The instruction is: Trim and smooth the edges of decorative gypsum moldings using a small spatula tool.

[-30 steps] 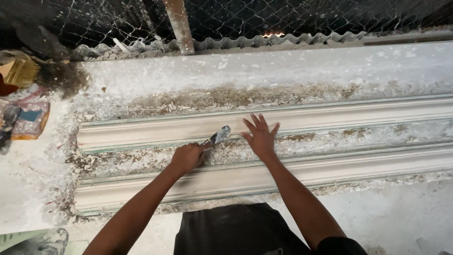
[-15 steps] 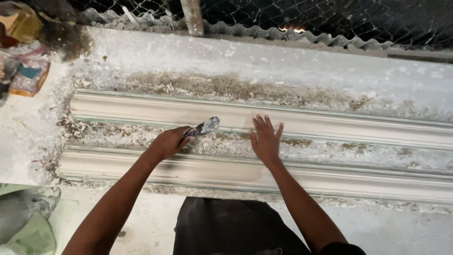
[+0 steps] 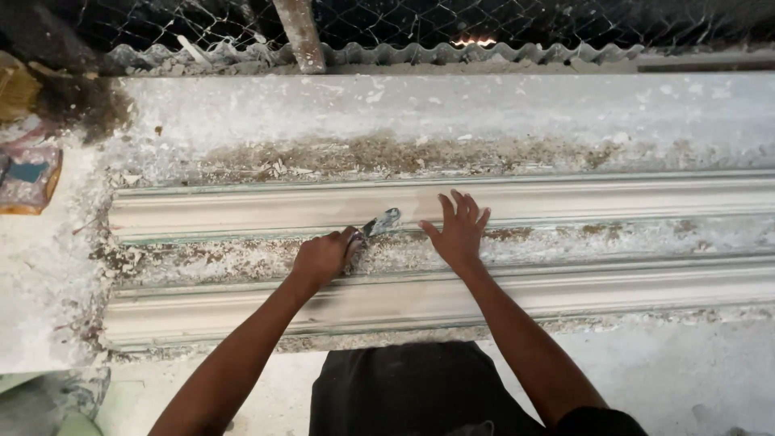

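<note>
Left hand grip clamped on scraper, right hand spread flat on moulding

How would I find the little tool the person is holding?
Look at the two long white mouldings lying side by side on the dusty slab. Between them, the left hand grips a small scraper. Its grey metal blade pokes out toward the flat right hand, the only shiny thing there.
</note>
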